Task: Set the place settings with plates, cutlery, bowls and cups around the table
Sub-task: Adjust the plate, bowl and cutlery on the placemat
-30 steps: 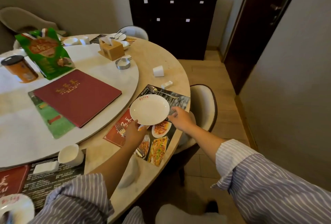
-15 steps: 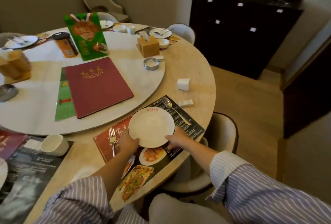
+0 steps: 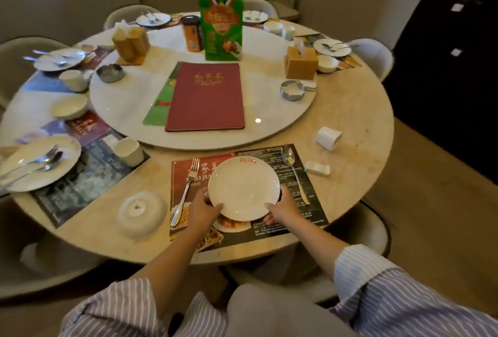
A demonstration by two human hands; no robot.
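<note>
Gripping the white plate (image 3: 244,191) by its near rim with both hands: left hand (image 3: 200,210) curled on the near-left edge, right hand (image 3: 283,208) curled on the near-right edge. Resting or hovering over the printed placemat (image 3: 269,231) at the near edge of the tabletop (image 3: 358,110), contact impossible to tell. Lying just left of the plate, a fork (image 3: 186,188); just right, a spoon (image 3: 292,172). Sitting farther right, a white cup (image 3: 328,138) tipped on its side. Lying beyond, on the turntable (image 3: 269,94), a red menu (image 3: 206,96).
</note>
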